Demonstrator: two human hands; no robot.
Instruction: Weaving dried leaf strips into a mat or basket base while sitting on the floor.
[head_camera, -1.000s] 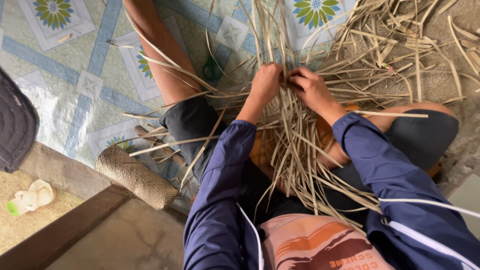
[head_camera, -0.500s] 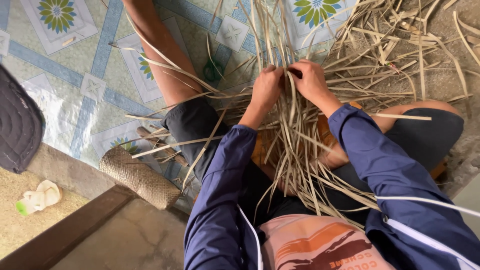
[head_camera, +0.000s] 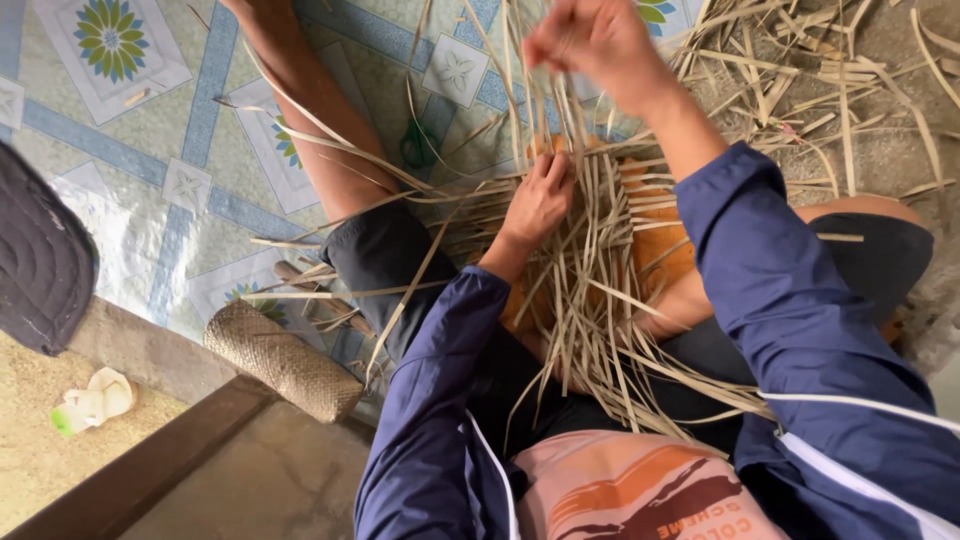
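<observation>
Now | right hand (head_camera: 590, 40) has risen from the weave, pinching one strip (head_camera: 556, 100) taut (pulling it through) | left hand (head_camera: 540, 198) presses flat on woven strips (head_camera: 590, 260) over the lap.

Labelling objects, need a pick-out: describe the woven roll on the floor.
Start at the patterned floor mat and go to its near edge by the person's left leg. There lies the woven roll, a tan cylinder: tightly plaited, unlike the loose flat strips around it.
</observation>
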